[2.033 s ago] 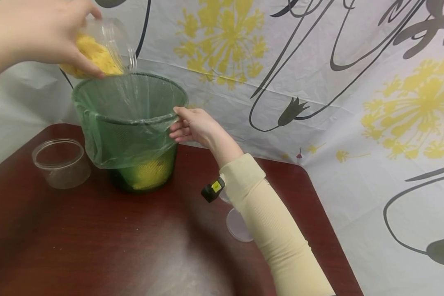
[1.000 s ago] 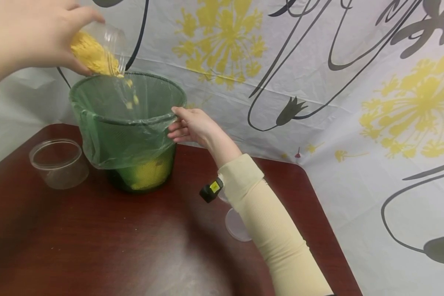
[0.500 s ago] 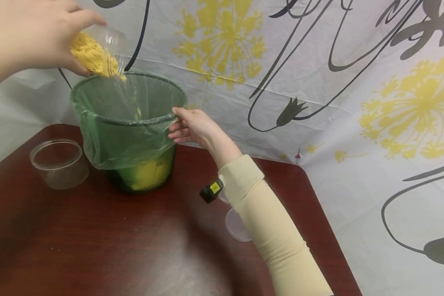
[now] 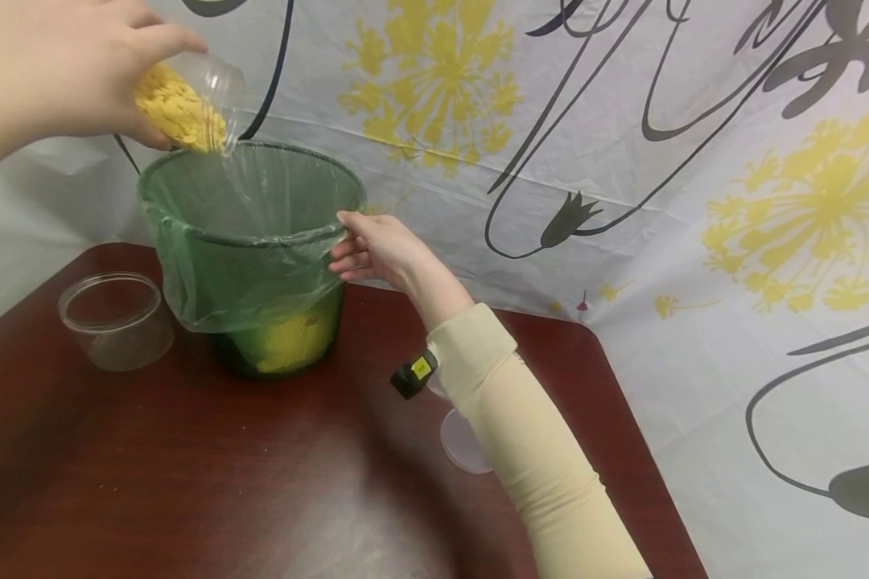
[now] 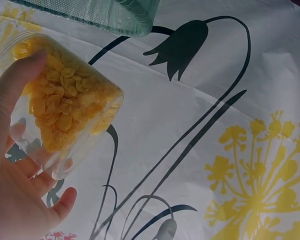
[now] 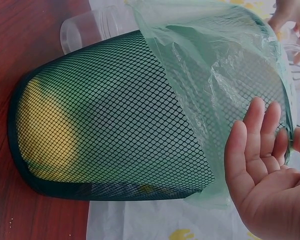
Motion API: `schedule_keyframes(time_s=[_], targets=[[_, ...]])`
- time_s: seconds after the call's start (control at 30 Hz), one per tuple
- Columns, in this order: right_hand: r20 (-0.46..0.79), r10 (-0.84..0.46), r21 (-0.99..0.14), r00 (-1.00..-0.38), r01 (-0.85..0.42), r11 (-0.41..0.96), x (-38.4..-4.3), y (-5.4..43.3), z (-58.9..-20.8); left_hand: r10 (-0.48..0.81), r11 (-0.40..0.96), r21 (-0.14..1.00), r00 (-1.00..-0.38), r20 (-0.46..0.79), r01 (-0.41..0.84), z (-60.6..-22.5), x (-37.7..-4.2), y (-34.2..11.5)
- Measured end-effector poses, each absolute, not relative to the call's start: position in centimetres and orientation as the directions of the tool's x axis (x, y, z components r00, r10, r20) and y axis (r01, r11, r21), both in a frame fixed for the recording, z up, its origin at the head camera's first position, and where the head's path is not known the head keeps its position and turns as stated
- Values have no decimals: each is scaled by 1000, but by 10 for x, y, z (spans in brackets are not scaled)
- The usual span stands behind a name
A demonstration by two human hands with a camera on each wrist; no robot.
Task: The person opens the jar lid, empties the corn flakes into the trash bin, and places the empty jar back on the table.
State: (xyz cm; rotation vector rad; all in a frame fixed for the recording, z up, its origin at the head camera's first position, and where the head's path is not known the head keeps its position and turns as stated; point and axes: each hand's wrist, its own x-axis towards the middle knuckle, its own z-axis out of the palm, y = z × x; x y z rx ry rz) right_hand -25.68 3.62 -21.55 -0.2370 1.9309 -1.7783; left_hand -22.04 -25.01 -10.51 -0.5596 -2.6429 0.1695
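My left hand grips a clear plastic jar by its sides, tilted with its mouth over the rim of a mesh wastebasket. Yellow flakes fill much of the jar. A thin green bag lines the wastebasket and folds over its rim. At the right side of that rim, my right hand pinches the edge between thumb and fingers, bag included. Through the mesh, a yellow heap shows at the bottom of the bag.
A lidless clear tub stands on the dark red table, left of the wastebasket. A round clear lid lies partly under the right forearm. A flower-patterned cloth hangs behind.
The jar has tipped further down and shifted slightly left. Yellow flakes dropped from its mouth into the bag in between; none are seen falling now. The right hand keeps its place.
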Motion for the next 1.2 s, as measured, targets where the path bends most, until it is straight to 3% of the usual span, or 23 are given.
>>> schedule_keyframes(time_s=[1.2], targets=[[-237, -453, -971, -859, 198, 134, -257, 37, -215, 538, 841, -335, -719, 441, 424, -109, -220, -250]])
